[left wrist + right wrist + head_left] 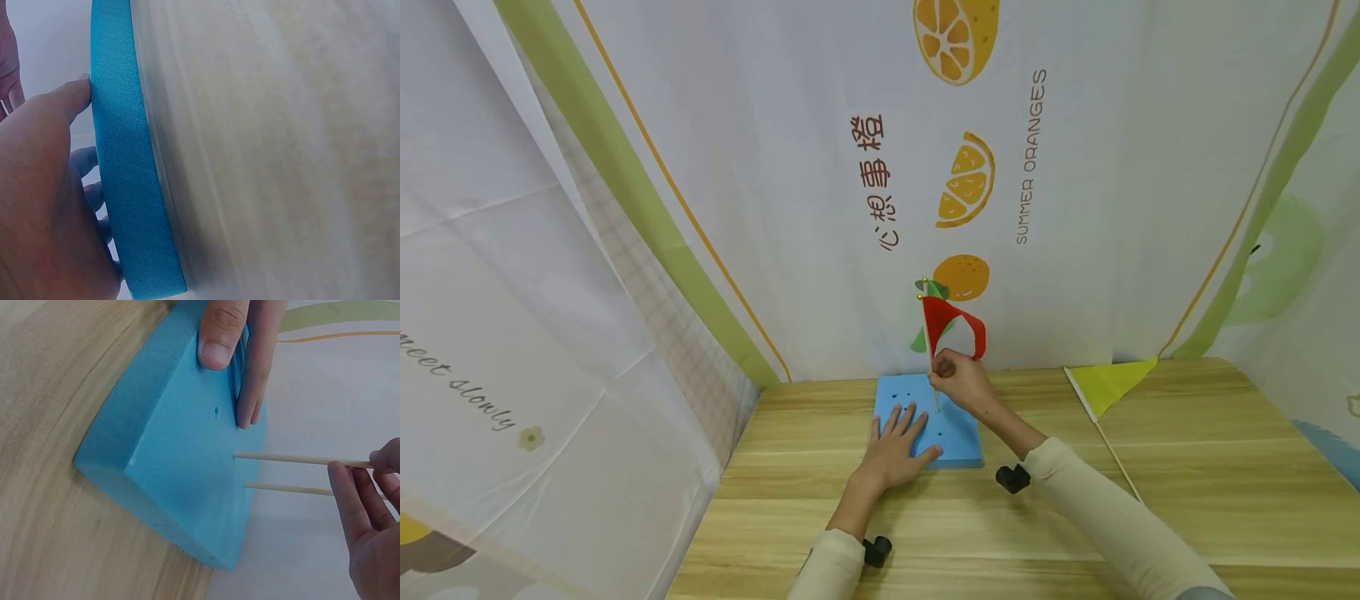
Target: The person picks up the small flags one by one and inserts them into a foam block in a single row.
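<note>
The left hand lies spread on the blue block; the right hand, above the block, pinches the stick of a red flag, its foot meeting the block beside a second stick. A yellow flag lies right of the block.

The left sleeve is plain cream and stops short of the wrist. The right sleeve matches, with grey-blue cloth showing farther up the arm. Small, angular black fittings jut out beside both cuffs.
</note>
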